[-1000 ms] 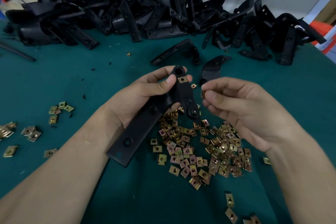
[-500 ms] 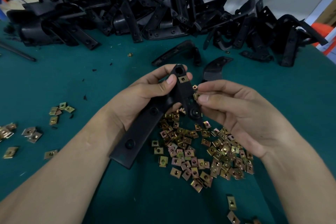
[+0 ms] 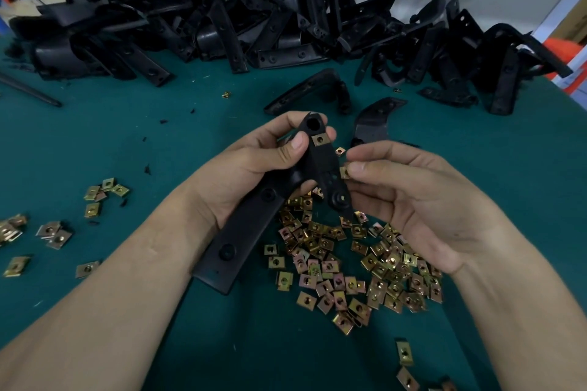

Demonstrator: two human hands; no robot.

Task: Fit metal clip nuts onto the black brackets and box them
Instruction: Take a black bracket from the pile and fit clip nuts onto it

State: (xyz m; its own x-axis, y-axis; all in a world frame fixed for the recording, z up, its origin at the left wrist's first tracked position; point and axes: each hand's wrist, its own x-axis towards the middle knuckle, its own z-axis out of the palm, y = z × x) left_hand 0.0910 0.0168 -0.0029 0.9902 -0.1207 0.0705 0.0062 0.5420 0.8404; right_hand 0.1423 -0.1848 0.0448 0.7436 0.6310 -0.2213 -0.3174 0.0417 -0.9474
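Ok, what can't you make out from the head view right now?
The nut pinched by the right hand: fingertips cover most of it; seated on the bracket or not, cannot tell.
Bracket's underside: hidden by the left hand.
Box: nowhere in the head view.
Nuts at the bottom edge: cut off by the frame.

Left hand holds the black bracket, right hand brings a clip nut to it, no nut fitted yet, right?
Wrong on one point: the head view shows one fitted nut near the bracket's top end. The left hand does hold the bracket, and the right hand pinches a second nut at its edge.
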